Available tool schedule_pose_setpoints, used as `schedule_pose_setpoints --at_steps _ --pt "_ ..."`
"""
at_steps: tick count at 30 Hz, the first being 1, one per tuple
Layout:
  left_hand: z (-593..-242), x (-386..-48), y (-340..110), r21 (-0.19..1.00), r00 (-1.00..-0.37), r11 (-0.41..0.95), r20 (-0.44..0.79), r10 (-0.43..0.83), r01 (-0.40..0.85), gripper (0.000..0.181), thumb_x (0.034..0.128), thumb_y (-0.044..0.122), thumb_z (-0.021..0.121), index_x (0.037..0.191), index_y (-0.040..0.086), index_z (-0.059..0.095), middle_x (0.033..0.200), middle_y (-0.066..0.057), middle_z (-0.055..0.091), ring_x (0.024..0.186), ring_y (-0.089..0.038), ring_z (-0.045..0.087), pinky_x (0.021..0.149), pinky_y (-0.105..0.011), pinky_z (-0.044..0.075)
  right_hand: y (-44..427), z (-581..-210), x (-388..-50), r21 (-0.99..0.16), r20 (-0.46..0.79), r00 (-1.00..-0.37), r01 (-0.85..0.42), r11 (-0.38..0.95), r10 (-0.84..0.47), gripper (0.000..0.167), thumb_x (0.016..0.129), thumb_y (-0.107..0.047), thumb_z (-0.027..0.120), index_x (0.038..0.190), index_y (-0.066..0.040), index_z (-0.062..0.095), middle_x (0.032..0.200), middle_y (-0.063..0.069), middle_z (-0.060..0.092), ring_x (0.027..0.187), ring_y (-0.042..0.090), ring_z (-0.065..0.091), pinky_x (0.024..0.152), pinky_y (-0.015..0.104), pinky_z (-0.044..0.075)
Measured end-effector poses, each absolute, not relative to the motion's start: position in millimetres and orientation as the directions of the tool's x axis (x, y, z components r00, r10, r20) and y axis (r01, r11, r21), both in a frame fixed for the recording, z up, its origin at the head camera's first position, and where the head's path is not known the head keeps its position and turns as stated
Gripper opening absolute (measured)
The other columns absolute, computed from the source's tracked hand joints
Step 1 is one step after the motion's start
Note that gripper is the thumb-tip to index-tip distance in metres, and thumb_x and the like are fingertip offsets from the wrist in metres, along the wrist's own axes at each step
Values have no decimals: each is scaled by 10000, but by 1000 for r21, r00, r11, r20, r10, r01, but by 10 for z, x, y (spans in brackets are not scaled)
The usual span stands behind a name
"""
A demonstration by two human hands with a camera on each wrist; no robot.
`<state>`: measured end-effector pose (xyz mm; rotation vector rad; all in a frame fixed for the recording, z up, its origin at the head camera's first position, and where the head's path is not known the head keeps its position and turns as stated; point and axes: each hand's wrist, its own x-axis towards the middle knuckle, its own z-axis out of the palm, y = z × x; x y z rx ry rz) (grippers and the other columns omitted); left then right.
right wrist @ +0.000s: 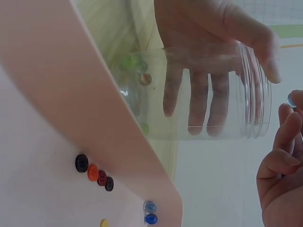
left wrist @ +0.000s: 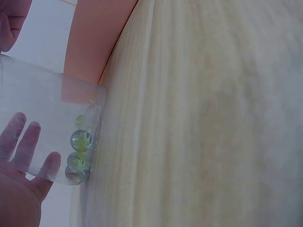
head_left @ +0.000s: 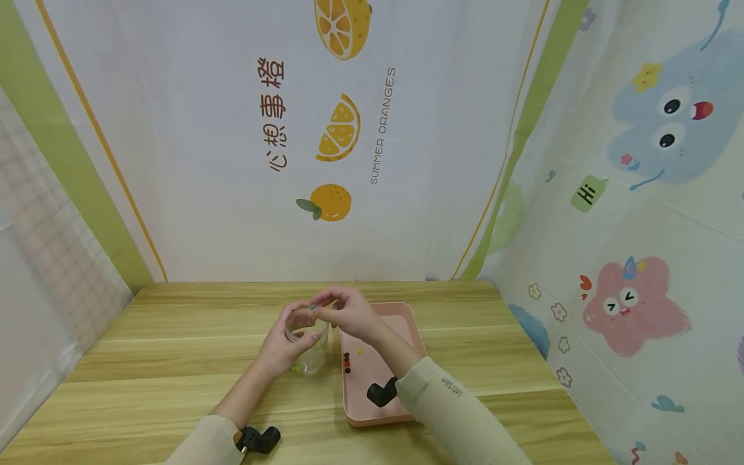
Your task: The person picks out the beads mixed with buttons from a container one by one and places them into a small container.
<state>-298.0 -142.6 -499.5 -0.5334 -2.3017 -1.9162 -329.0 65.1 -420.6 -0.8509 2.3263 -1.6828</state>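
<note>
pinching marble (right wrist: 290, 100), right hand (head_left: 350, 314) near jar (right wrist: 158, 106)

The left forearm (head_left: 239, 395) and right forearm (head_left: 401, 350) are extended and angled inward. The left hand (head_left: 286, 344) is curved, its fingers (head_left: 289, 312) spread, while the right hand (head_left: 351, 313) is held nearby (its thumb (head_left: 329, 315) and fingertips (head_left: 323, 298) pinched).

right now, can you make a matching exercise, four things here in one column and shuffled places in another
1. clear cylindrical plastic jar
2. pale-blue round glassy marble
3. round black, orange and dark red buttons
4. clear glass marbles with yellow-green swirls

A. in a row inside the pink rectangular tray
B. at the jar's bottom
C. gripped by the left hand
D. pinched by the right hand

Pairs: 1-C, 2-D, 3-A, 4-B
</note>
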Motion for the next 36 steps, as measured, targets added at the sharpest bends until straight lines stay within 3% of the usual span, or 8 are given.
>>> schedule_pose_setpoints --at_steps 8,15,19,27,36 --pt "-4997 -2976 -1418 938 -936 133 293 196 321 628 1016 106 738 1558 74 423 1432 -247 651 1356 -324 586 1188 -669 407 642 -4223 -3295 -906 205 -828 -362 219 -522 217 1036 -208 733 1229 -130 796 1094 13 745 684 120 561 673 363 514" --pt "-4996 -2976 -1416 938 -936 133 292 195 320 628 1017 108 741 1560 79 426 1447 -238 647 1360 -352 591 1187 -670 408 644 -4238 -3302 -899 221 -819 -382 215 -530 217 1043 -213 729 1230 -124 794 1090 8 746 672 103 555 637 260 499" --pt "-4996 -2977 -1416 938 -936 134 292 195 320 628 1017 108 741 1560 80 427 1447 -238 648 1359 -339 591 1186 -660 414 644 -4241 -3300 -898 221 -819 -382 217 -530 222 1042 -207 728 1237 -123 791 1101 31 748 674 107 554 641 265 498" --pt "-5002 -2979 -1417 935 -933 132 301 195 329 639 1009 104 752 1567 83 441 1454 -231 651 1390 -402 585 1160 -597 438 639 -4233 -3295 -918 192 -831 -340 203 -522 352 1022 -172 758 1365 -103 726 1243 114 730 674 154 558 657 270 508" --pt "-4997 -2979 -1425 931 -929 137 310 201 340 638 1013 106 741 1570 69 434 1461 -236 650 1377 -417 590 1155 -623 435 689 -4238 -3310 -921 179 -834 -328 209 -523 464 1028 -223 769 1476 -184 655 1338 92 693 705 175 583 695 267 515"
